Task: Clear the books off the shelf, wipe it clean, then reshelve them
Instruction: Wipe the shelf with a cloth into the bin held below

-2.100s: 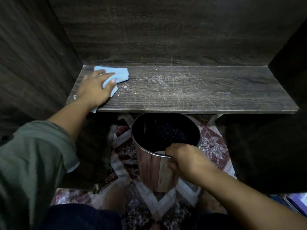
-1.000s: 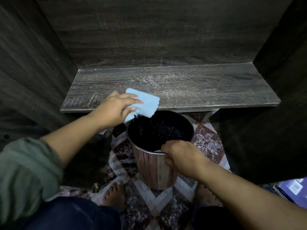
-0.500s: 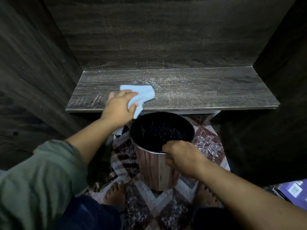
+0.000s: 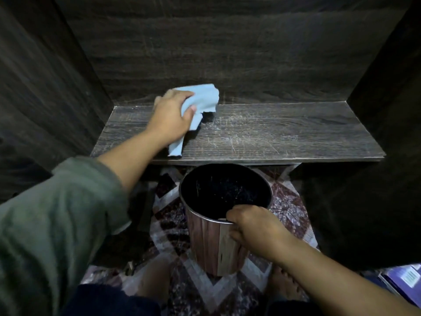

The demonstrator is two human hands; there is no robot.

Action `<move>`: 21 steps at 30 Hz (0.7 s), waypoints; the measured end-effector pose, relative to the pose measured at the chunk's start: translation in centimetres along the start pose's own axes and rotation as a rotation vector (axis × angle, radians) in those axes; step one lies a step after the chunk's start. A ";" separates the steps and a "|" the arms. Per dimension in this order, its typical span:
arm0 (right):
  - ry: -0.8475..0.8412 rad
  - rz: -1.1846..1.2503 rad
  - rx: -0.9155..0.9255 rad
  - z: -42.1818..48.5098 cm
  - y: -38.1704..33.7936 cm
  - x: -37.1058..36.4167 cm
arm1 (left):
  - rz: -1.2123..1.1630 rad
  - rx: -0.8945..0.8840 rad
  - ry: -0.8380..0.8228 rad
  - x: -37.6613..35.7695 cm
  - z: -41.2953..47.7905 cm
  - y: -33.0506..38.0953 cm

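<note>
Shelf bare, so clearing looks done. Wiping's in progress: dusty streaks show right of the left hand, which grips the cloth at the back. Right hand clutches the bin rim just below the shelf edge. Books lie on the floor beyond the right arm, not yet reshelved.

Counted: one dark wood-grain shelf; one light blue cloth; one wood-patterned cylindrical bin; two hands, namely left hand and right hand.
</note>
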State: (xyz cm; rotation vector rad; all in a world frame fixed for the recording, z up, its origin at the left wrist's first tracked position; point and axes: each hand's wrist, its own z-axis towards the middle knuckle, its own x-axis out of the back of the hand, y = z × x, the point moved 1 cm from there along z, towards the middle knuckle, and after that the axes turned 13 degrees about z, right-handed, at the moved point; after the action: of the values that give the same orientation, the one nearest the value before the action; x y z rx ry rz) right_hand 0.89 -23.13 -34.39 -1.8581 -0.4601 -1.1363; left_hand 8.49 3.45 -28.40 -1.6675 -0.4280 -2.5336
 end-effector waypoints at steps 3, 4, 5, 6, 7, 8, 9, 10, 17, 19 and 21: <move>0.004 0.038 -0.008 0.3 0.3 0.0 | 0.100 0.037 -0.129 -2.8 2.9 0.7; 0.006 0.052 -0.013 0.4 0.4 0.0 | 0.126 0.022 -0.173 -3.6 3.3 0.9; 0.008 0.064 -0.017 0.4 0.4 0.1 | 0.151 -0.009 -0.199 -4.3 3.5 1.0; 0.011 0.073 -0.020 0.4 0.5 0.2 | 0.178 -0.051 -0.204 -5.0 3.5 1.0; 0.011 0.077 -0.021 0.4 0.6 0.2 | 0.205 -0.091 -0.206 -5.4 3.5 0.8; 0.012 0.081 -0.021 0.4 0.6 0.2 | 0.224 -0.112 -0.215 -5.7 3.4 0.7; 0.012 0.088 -0.022 0.4 0.6 0.2 | 0.234 -0.111 -0.237 -5.8 3.5 0.6; 0.015 0.094 -0.020 0.3 0.7 0.1 | 0.245 -0.102 -0.267 -5.8 3.7 0.5; 0.003 0.103 -0.041 0.3 0.8 -0.4 | 0.309 0.007 -0.448 -4.6 5.7 1.4; 0.001 0.106 -0.034 0.4 0.6 -0.3 | 0.264 0.020 -0.445 -4.6 4.9 1.6; -0.002 0.102 -0.028 0.3 0.5 -0.1 | 0.232 -0.008 -0.408 -4.3 3.3 1.8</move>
State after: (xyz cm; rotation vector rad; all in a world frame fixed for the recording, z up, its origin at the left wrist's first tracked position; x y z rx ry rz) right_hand 1.32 -23.11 -34.81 -1.8844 -0.3478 -1.0776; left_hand 13.56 2.26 -30.71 -2.1024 -0.2297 -2.0367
